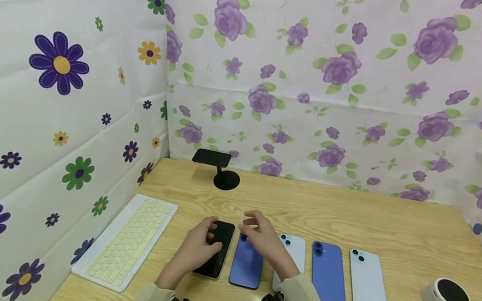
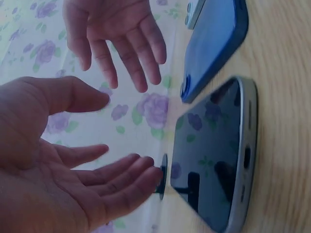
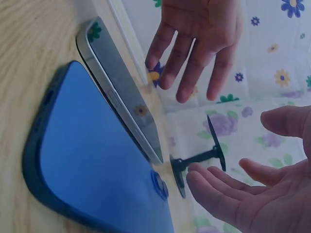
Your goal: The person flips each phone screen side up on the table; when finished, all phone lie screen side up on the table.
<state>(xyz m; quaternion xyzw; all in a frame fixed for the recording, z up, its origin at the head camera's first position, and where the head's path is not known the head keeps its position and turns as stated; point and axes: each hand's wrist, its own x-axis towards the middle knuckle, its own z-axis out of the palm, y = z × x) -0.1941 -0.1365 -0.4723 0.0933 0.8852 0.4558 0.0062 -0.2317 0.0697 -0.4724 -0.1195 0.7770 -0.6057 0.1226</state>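
Head view: left hand [image 1: 200, 243] above the dark-screened phone [image 1: 220, 258], right hand [image 1: 263, 237] above the camera end of the blue phone [image 1: 247, 265] beside it; both phones lie flat on the bench [image 1: 307, 206]; step in hand judged to be positioning over this pair. Left wrist view: left hand loosely spread, nothing held, apart from the dark-screened phone; right wrist view: right hand likewise spread and empty; any pickup would call for lowering the hands and pinching a phone's edges.

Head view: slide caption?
Left grip and right grip hover, empty, above a dark-screened phone and its blue neighbour; three more phones lie rightward.
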